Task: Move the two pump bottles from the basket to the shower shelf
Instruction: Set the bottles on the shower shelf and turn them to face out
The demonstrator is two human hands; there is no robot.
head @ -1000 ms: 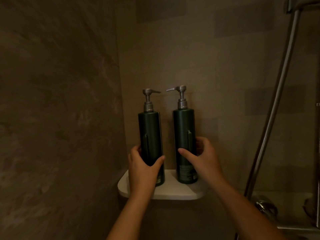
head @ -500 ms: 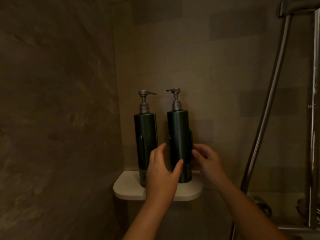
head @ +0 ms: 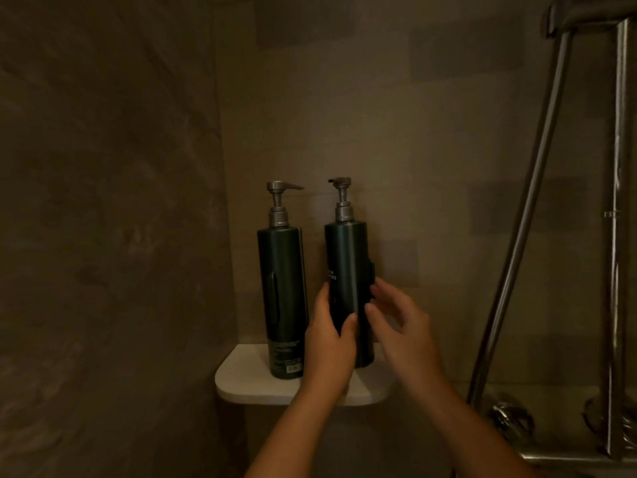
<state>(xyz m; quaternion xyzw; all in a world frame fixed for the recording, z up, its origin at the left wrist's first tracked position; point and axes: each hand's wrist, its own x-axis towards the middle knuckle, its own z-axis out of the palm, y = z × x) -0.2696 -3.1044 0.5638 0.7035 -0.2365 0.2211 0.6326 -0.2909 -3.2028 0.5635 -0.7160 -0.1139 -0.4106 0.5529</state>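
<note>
Two tall dark green pump bottles with silver pumps stand upright on the small white corner shelf [head: 244, 381]. The left bottle [head: 282, 288] stands free, its spout pointing right. The right bottle [head: 346, 263] has its spout pointing left and white lettering facing me. My left hand [head: 329, 343] wraps the right bottle's lower left side. My right hand [head: 401, 326] touches its right side with the fingertips. The basket is out of view.
Brown tiled walls meet in the corner behind the shelf. A slanted metal shower hose [head: 517, 229] and a vertical rail [head: 618, 219] stand at the right, with chrome tap fittings [head: 510, 419] low at the right.
My left hand left the left bottle and went over to the right bottle. The right bottle has turned, so its spout swung round and its lettering now faces me.
</note>
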